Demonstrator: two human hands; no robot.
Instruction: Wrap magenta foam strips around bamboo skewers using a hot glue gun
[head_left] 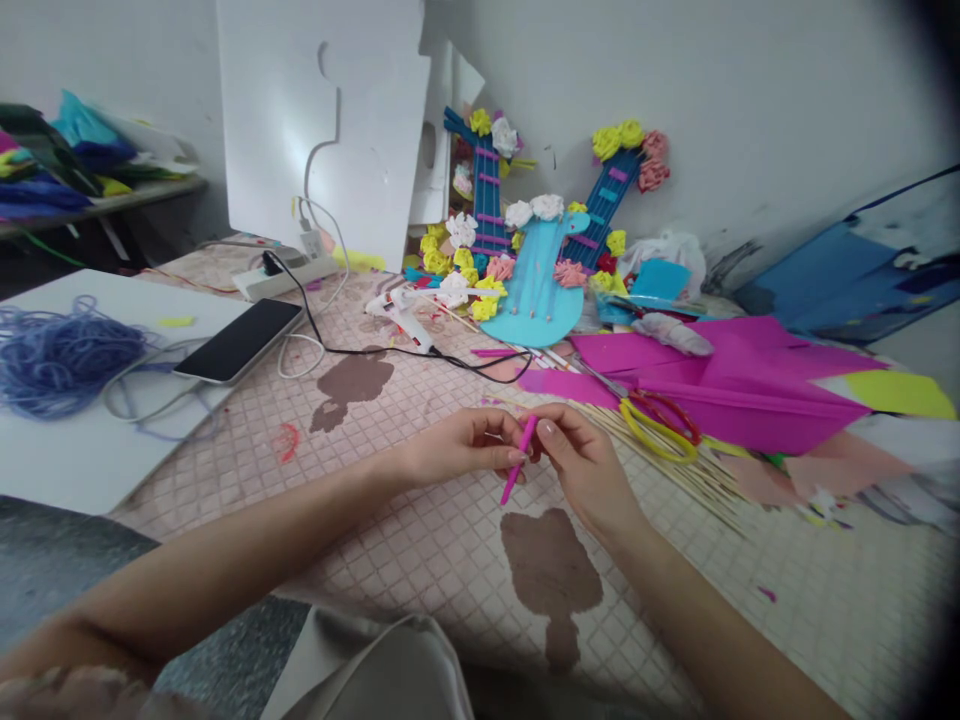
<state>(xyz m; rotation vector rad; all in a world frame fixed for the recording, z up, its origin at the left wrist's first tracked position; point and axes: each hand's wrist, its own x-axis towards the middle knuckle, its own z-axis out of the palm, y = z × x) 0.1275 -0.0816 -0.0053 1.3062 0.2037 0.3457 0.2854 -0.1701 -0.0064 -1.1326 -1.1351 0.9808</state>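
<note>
left hand: we pinch the pink stick at its upper part
right hand: we pinch its top end
scissors: just right of the grip

Floor, grey, carries a tiled mat. On the mat: white board at the left edge; power strip and glue gun toward the far edge; scissors, sticks and magenta paper at the right.
</note>
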